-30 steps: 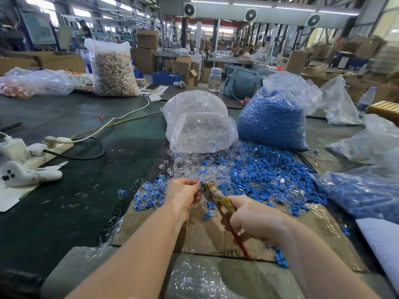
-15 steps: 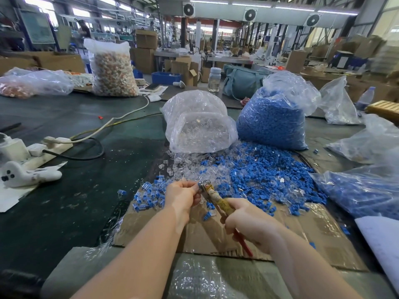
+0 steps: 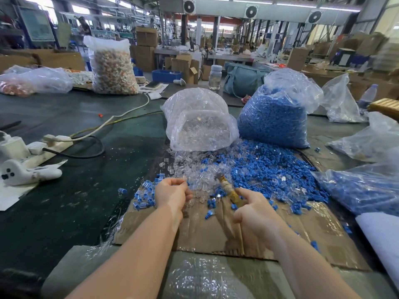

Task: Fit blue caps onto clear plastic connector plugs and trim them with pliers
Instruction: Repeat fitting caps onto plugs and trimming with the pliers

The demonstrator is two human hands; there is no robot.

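Observation:
My right hand (image 3: 254, 214) grips the pliers (image 3: 226, 186), whose worn yellow handle points up and away toward the heap. My left hand (image 3: 172, 193) is closed to the left of them, and something small and clear peeks out at its fingertips; what it is I cannot tell. Loose blue caps (image 3: 269, 169) and clear connector plugs (image 3: 190, 165) lie heaped on a cardboard sheet (image 3: 216, 234) just beyond both hands. A small cluster of capped plugs (image 3: 142, 195) lies left of my left hand.
Behind the heap stand a bag of clear plugs (image 3: 198, 124) and a bag of blue caps (image 3: 274, 117). More blue-filled bags (image 3: 362, 188) lie at the right. A power strip with cables (image 3: 49, 143) and a white gun-shaped tool (image 3: 28, 173) sit on the dark table at left.
The hands have drawn apart: the left hand moved left, away from the pliers' jaws, and the right hand with the pliers shifted right. Earlier the jaws met the left fingertips.

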